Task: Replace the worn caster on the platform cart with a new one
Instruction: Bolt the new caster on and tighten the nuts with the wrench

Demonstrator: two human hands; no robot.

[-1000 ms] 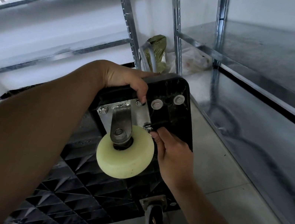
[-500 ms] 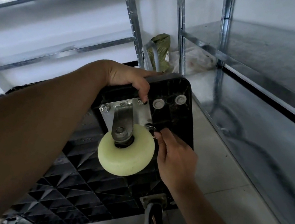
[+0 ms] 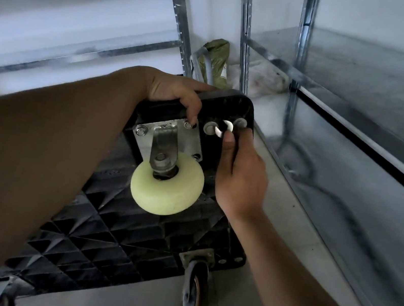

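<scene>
Head view: right hand [image 3: 241,175] grips wrench [image 3: 223,129], left hand [image 3: 175,95] grips cart [image 3: 127,242].

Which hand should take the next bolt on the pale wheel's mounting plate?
Right. The right hand holds the wrench just beside the mounting plate. The left hand grips the edge of the cart, probably steadying it.

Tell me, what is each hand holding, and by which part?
The right hand grips a wrench by its handle; the left hand grips the cart at its top edge.
</scene>
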